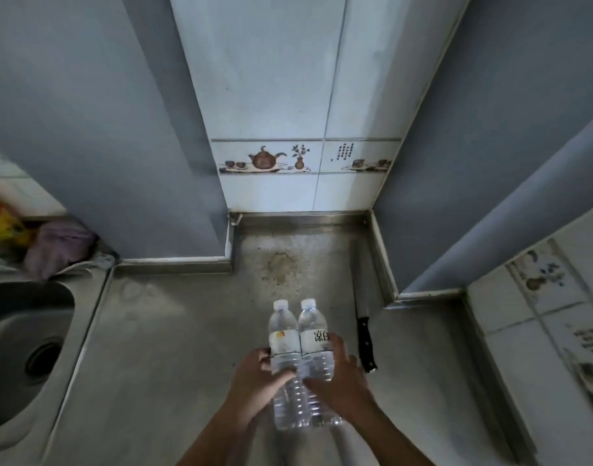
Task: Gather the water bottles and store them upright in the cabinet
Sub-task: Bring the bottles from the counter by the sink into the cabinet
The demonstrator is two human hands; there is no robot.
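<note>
The left hand (254,381) grips the left bottle (285,358); the right hand (338,378) wraps the right bottle (317,348). Both stand touching, between the hands, on the bench (153,348). Gathering looks done; storing remains, with no open cabinet in view.

A black-handled knife (365,326) lies on the steel counter (174,331), a sink (22,334) at its left edge

A home kitchen: steel counter (174,331) with sink (22,334), teapot-patterned wall tiles (268,158), knife (365,334).
</note>
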